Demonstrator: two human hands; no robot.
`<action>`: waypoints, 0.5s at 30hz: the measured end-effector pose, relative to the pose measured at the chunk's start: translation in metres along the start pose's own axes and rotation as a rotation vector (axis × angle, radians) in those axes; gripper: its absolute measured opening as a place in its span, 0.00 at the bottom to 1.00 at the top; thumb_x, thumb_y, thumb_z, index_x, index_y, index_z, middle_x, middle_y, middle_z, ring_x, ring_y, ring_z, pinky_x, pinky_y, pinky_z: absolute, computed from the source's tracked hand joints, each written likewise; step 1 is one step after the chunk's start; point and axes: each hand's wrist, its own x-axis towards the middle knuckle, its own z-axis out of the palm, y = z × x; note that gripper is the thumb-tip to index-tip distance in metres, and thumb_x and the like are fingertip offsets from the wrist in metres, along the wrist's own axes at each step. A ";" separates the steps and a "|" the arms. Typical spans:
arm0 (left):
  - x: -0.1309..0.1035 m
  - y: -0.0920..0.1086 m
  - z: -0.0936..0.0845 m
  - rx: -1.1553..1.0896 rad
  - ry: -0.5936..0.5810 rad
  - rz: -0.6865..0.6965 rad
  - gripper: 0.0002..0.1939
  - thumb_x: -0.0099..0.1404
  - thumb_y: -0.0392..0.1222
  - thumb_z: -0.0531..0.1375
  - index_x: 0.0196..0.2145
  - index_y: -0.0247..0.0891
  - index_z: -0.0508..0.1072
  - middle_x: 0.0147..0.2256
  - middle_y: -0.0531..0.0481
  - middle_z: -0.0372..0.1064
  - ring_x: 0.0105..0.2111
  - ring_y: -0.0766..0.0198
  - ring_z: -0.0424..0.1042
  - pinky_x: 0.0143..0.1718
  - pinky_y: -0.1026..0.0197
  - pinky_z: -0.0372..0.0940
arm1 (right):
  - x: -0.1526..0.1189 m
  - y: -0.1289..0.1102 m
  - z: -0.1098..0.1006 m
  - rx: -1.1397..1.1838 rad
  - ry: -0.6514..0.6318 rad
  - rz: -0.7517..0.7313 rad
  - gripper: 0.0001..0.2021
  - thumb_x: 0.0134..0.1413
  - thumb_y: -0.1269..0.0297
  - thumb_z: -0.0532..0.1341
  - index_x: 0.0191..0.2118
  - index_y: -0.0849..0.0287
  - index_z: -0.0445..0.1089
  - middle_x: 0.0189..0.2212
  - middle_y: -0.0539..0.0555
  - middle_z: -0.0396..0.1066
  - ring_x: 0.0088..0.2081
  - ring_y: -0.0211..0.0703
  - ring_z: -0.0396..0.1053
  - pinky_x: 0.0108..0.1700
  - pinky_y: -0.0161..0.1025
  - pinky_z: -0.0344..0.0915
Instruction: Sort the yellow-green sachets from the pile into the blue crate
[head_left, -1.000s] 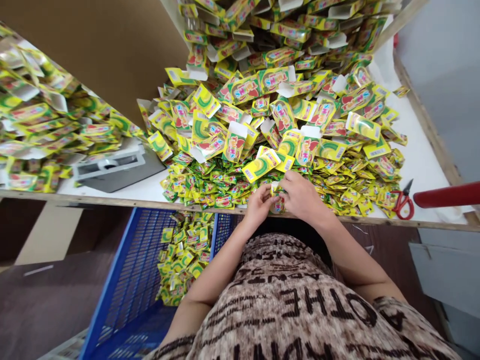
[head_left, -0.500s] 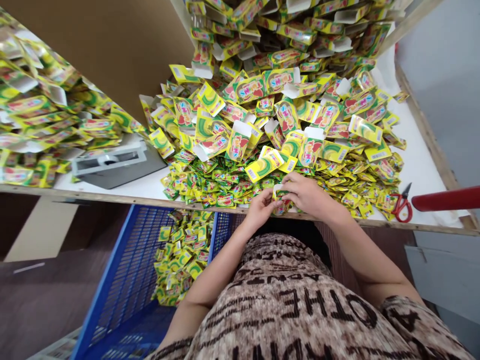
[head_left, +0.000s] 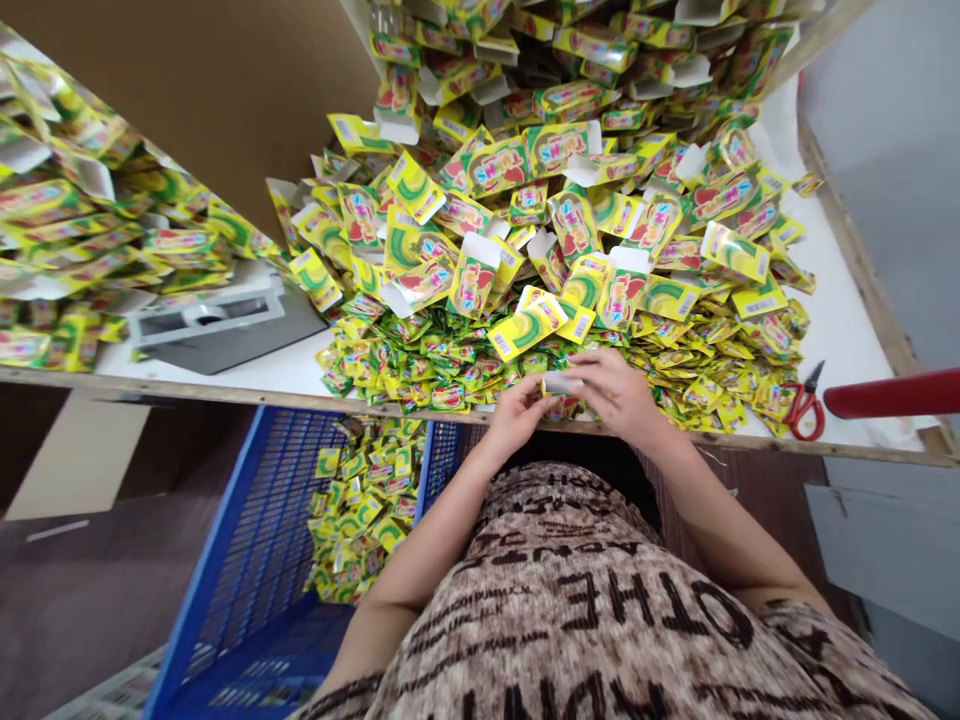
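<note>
A small yellow-and-green carton [head_left: 561, 384] with a white end flap is between my hands at the table's front edge. My left hand [head_left: 516, 418] pinches its left side between thumb and fingers. My right hand [head_left: 619, 398] has its fingers closed against the right side, hiding part of the carton. Right behind my hands lies a heap of small candy sachets [head_left: 420, 365], green on the left and yellow on the right [head_left: 697, 375]. Open-ended cartons [head_left: 527, 327] rest on top of the sachets.
More cartons [head_left: 574, 45] pile up at the back and far left. A brown cardboard panel [head_left: 225, 90] divides the piles. A grey-and-white holder [head_left: 206, 318] lies on the left. Red-handled scissors [head_left: 806, 410] and a red bar [head_left: 892, 394] are on the right. Below stands a blue crate [head_left: 225, 560] containing filled cartons.
The carton between my hands has turned so its white flap shows wider, and my right fingers have shifted along it. The whole view has tilted slightly.
</note>
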 end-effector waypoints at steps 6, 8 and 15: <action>-0.007 0.008 -0.001 -0.191 0.029 -0.123 0.14 0.63 0.46 0.62 0.43 0.37 0.79 0.46 0.44 0.77 0.50 0.55 0.72 0.58 0.53 0.60 | -0.016 0.004 0.023 0.665 0.075 0.613 0.11 0.50 0.56 0.66 0.37 0.58 0.73 0.17 0.45 0.64 0.18 0.36 0.60 0.19 0.33 0.59; -0.004 0.013 -0.002 -0.232 -0.006 -0.180 0.14 0.58 0.42 0.66 0.42 0.37 0.80 0.45 0.44 0.77 0.48 0.56 0.74 0.56 0.53 0.62 | -0.011 0.004 0.029 0.724 0.060 0.654 0.11 0.47 0.59 0.67 0.36 0.58 0.74 0.16 0.44 0.63 0.16 0.33 0.56 0.16 0.31 0.53; 0.010 0.018 -0.002 0.082 0.264 0.025 0.14 0.58 0.43 0.65 0.42 0.38 0.80 0.43 0.45 0.78 0.45 0.58 0.76 0.52 0.53 0.68 | 0.005 0.013 0.035 0.679 0.191 0.485 0.15 0.48 0.53 0.67 0.39 0.57 0.79 0.28 0.51 0.72 0.20 0.32 0.62 0.18 0.32 0.61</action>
